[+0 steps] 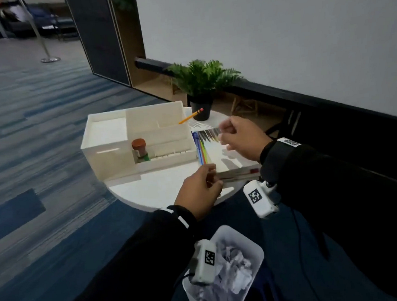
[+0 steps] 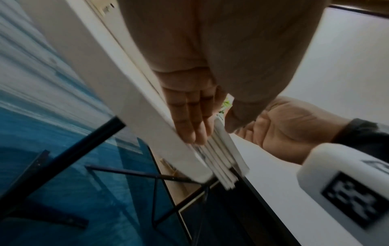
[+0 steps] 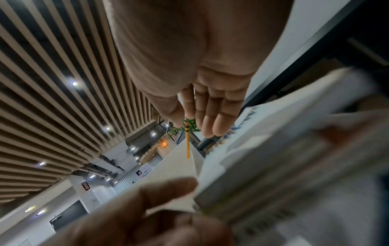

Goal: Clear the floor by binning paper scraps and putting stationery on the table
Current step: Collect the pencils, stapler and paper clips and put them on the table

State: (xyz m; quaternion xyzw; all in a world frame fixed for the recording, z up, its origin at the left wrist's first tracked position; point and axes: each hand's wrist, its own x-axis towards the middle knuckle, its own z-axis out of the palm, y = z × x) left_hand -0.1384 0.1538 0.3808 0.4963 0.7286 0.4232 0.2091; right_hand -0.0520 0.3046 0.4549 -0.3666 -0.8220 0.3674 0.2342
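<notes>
A stack of books (image 1: 226,152) with a patterned cover lies on the round white table (image 1: 153,190), to the right of a white organizer (image 1: 139,141). My left hand (image 1: 202,188) grips the stack's near corner, thumb on top. In the left wrist view its fingers (image 2: 189,119) lie against the edge of the books (image 2: 221,158) where they overhang the table (image 2: 136,99). My right hand (image 1: 237,137) hovers over the far part of the cover, fingers relaxed and holding nothing (image 3: 210,116). A yellow pencil (image 1: 191,116) (image 3: 187,144) leans out of the organizer.
A glue bottle (image 1: 139,149) with an orange cap stands in the organizer. Coloured pens (image 1: 201,150) lie between organizer and books. A potted plant (image 1: 202,87) stands at the table's back. A clear bin (image 1: 256,248) with crumpled paper scraps (image 1: 229,270) sits on blue carpet below my arms.
</notes>
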